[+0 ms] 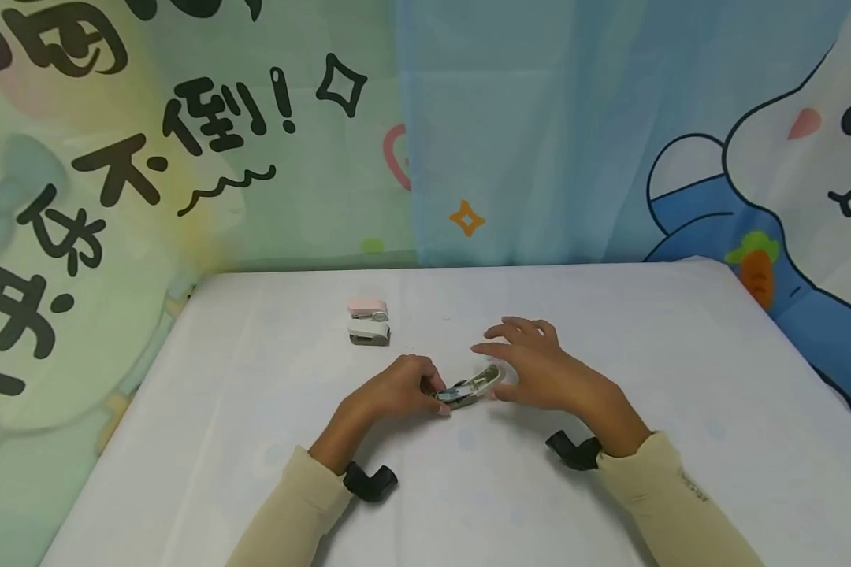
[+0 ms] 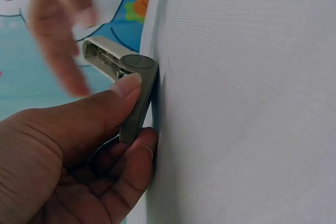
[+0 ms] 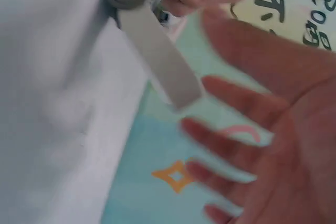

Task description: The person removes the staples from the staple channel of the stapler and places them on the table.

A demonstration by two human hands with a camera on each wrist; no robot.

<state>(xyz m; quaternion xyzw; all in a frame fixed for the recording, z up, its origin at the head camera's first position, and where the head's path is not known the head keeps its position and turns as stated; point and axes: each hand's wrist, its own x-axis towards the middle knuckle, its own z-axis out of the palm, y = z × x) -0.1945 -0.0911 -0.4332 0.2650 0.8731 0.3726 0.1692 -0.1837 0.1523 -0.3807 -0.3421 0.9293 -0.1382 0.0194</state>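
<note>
White tabletop [image 1: 468, 504] before a printed backdrop [image 1: 525, 118], with an opened stapler [image 1: 471, 388]

The stapler occupies the middle of the tabletop, between the left hand [image 1: 404, 386] and the right hand [image 1: 539, 364]. Its pale upper arm [image 2: 109, 45] stands unfolded from the grey-green base [image 2: 135, 114] about a round hinge disc [image 2: 139, 62], exposing the arm's hollow underside (whether staples lie inside cannot be made out). The left hand pinches the base between thumb and curled fingers; whether the base also rests on the tabletop is unclear. The right hand shows no grip: its fingers are parted and loosely curved about the arm's free end, and blur in the wrist views leaves contact uncertain.

Judged from this arrangement, the step in hand is the handling of the stapler in its unfolded state, the left hand serving as anchor. A next move would call for a firm left pinch and for right fingertips set squarely on the upper arm, so that it pivots without twisting the base loose.

Farther toward the backdrop, to the left, a pink stapler [image 1: 367, 307] sits just behind a white stapler [image 1: 369, 331], both apart from the hands. Tan sleeves [image 1: 284, 512] and black wrist fittings [image 1: 371, 482] mark the near side. Beyond the far edge, the backdrop bears dark lettering [image 1: 113, 153] and a cartoon animal [image 1: 815, 161].
</note>
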